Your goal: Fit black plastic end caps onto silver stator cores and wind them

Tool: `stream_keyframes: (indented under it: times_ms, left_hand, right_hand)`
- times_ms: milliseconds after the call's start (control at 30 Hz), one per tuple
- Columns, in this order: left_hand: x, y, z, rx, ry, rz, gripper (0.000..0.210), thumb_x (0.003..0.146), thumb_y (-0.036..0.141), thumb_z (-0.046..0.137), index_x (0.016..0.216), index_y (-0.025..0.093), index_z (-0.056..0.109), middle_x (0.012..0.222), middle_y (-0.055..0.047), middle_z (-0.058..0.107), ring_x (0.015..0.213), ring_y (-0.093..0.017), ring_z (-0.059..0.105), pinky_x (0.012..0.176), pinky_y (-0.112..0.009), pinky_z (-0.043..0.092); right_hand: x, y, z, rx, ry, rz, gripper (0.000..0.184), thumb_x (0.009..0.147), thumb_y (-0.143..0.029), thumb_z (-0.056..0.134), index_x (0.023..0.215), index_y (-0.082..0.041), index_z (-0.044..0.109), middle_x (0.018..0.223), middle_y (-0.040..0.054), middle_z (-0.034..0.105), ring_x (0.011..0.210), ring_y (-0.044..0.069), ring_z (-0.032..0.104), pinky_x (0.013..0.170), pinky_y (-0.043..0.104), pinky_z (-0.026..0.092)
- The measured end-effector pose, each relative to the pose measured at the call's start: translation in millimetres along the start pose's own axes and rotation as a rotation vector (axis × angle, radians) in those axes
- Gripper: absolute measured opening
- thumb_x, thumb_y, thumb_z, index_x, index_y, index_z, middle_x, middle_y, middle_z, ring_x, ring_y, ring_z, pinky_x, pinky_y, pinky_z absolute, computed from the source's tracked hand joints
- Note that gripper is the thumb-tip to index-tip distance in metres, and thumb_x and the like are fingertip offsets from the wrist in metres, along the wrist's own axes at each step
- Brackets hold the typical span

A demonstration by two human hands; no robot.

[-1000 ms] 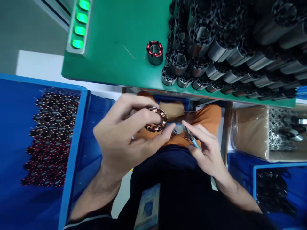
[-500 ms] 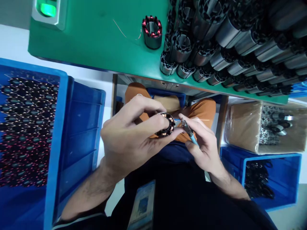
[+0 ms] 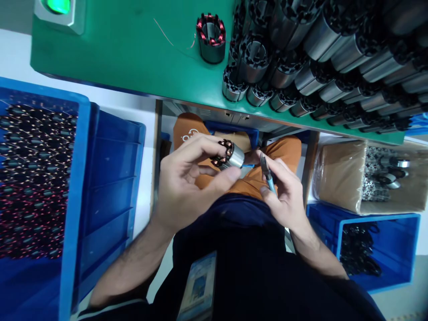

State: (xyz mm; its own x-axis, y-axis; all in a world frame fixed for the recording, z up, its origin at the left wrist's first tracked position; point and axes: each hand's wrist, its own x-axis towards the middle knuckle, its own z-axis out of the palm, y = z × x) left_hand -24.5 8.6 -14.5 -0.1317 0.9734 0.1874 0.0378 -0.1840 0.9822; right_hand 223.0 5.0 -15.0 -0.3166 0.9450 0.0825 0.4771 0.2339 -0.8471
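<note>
My left hand (image 3: pixel 190 183) grips a motor stator (image 3: pixel 236 157) between thumb and fingers above my lap. The stator has a bare silver side, and copper windings show at its black slotted end, which faces left. In my right hand (image 3: pixel 282 191) is a pair of small cutting pliers (image 3: pixel 267 171) with a light blue handle, jaws pointing up and away from me. The plier jaws are apart from the stator, a little to its right. A fingertip of the right hand comes close to the stator; whether it touches I cannot tell.
On the green table (image 3: pixel 133 53) stands a stator with red windings (image 3: pixel 211 38), a thin wire trailing left. Rows of stators (image 3: pixel 284 71) fill its right. A blue crate (image 3: pixel 83 178) of wound stators is at left. A cardboard box (image 3: pixel 341 176) and blue bin (image 3: pixel 377 285) sit at right.
My left hand has turned the stator, so its silver side now shows instead of its wound end facing me. The pliers have moved slightly right, and the thin wire beside them no longer shows.
</note>
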Motion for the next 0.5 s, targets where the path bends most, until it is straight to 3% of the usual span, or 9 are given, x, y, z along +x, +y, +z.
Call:
stream_keyframes:
  times_ms: [67,200,333,500]
  left_hand:
    - [-1,0,3.7,-0.177,-0.003,-0.160,0.013,0.106,0.032,0.099,0.105,0.024,0.089,0.107,-0.004,0.086,0.090,-0.017,0.083,0.065,-0.023,0.071]
    - [-2,3,10.9,-0.364,-0.015,-0.332,0.020,0.106,0.040,0.103,0.102,0.024,0.092,0.097,-0.003,0.086,0.079,-0.014,0.082,0.065,-0.021,0.072]
    - [0,6,16.4,-0.424,-0.026,-0.394,0.027,0.102,0.046,0.107,0.101,0.024,0.093,0.099,-0.004,0.088,0.084,-0.017,0.085,0.065,-0.021,0.072]
    - [1,9,24.3,-0.434,-0.003,-0.381,0.014,0.097,0.025,0.105,0.095,0.023,0.091,0.097,-0.002,0.086,0.087,-0.016,0.083,0.075,-0.023,0.074]
  right_hand:
    - [-1,3,0,-0.065,0.012,-0.051,0.080,0.099,-0.015,0.075,0.176,-0.034,0.078,0.103,0.0023,0.068,0.092,0.023,0.066,0.083,0.041,0.067]
    - [-3,4,2,-0.175,0.066,-0.186,0.084,0.099,-0.014,0.079,0.179,-0.041,0.076,0.110,0.0040,0.067,0.099,0.025,0.068,0.085,0.043,0.067]
    - [-3,2,4,-0.256,0.114,-0.231,0.081,0.101,-0.016,0.081,0.177,-0.041,0.076,0.112,0.0050,0.070,0.098,0.025,0.071,0.083,0.045,0.068]
    - [-1,2,5,-0.240,0.124,-0.229,0.082,0.104,-0.012,0.083,0.179,-0.045,0.074,0.113,0.0039,0.075,0.099,0.024,0.073,0.086,0.044,0.069]
